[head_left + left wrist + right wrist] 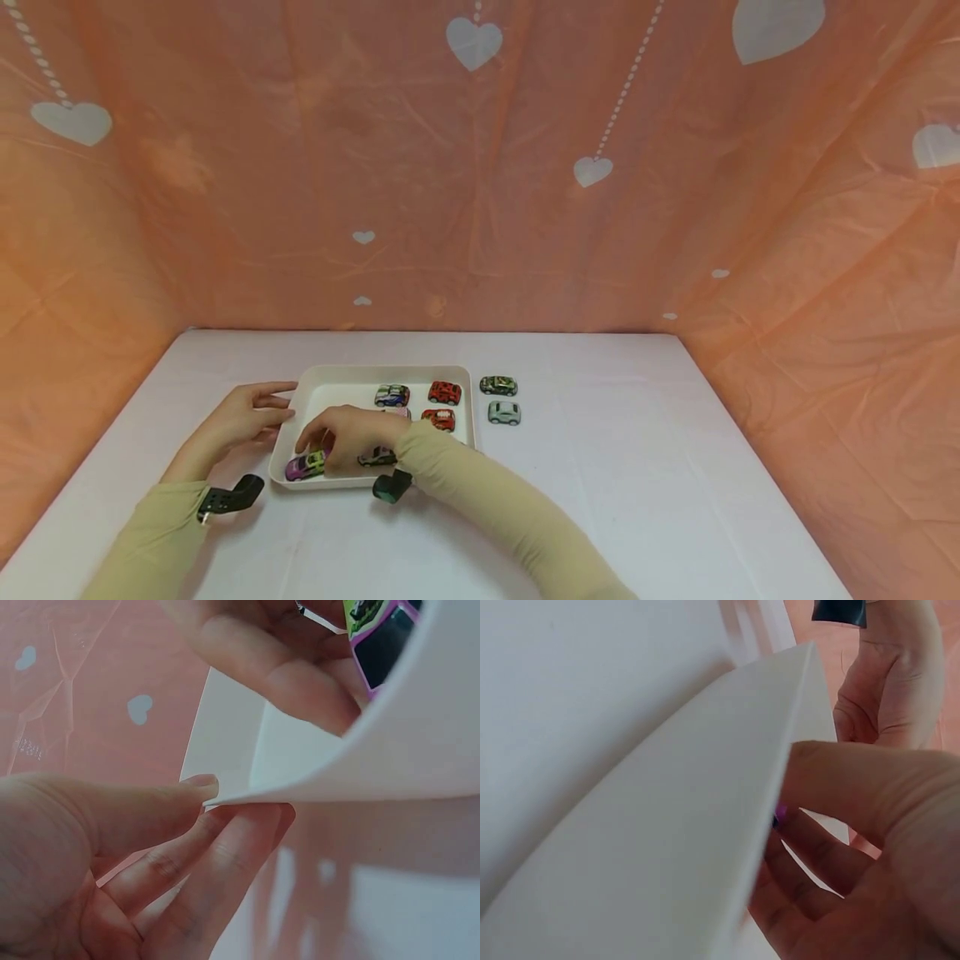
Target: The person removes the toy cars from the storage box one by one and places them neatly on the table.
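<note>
A white tray (337, 372) holds several small toy cars. My left hand (238, 421) pinches the tray's left rim; in the left wrist view the thumb lies on one side of the wall and the fingers on the other. Inside the tray, my right hand (352, 437) holds a purple and green toy car (303, 465) at the near left corner. The right wrist view shows only a purple bit of that car, behind the tray wall. Beside the right wrist sits a dark toy car (377, 456), partly covered by the hand.
At the tray's right half are a blue and white car (392, 395), a black-spotted red car (445, 392) and another red car (438, 419). Right of the tray, a camouflage-patterned car (498, 385) and a pale green car (504, 412) stand on the white table (637, 467).
</note>
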{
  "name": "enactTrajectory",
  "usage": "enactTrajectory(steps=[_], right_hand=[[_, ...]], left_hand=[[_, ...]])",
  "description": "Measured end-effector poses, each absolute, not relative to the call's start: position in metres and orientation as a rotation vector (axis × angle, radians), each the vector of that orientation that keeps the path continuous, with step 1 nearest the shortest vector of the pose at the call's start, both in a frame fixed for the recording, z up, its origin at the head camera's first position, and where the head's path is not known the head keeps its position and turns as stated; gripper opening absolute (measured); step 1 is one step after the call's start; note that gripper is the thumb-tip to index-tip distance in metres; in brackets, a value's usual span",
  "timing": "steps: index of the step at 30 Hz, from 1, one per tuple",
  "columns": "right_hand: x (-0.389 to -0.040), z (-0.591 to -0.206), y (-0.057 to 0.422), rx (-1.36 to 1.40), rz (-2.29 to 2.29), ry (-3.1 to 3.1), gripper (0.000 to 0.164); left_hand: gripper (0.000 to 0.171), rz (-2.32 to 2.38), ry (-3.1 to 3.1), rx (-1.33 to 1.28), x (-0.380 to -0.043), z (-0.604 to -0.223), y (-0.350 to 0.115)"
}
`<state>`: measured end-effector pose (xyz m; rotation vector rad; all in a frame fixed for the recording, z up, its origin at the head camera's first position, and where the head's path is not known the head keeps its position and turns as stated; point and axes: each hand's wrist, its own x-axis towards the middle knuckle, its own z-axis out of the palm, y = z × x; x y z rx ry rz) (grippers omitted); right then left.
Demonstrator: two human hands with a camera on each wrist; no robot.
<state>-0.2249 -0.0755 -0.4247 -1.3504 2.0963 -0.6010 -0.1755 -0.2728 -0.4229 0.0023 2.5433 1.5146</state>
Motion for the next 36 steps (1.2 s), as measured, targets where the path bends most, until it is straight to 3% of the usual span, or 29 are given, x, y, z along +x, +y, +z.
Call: enactTrajectory(steps=[17,36], right_hand=[[-0.237,-0.421,-0.050,-1.359,-0.609,2.122,0.038],[-0.244,-0.371,0.033,-1.422,-0.810,2.131,0.037]], left_hand=[[0.057,1.495,2.551,-0.014,-0.178,-0.425,-0.268],[0.059,1.438,2.579,-0.056,-0.179,-0.424,-0.273]])
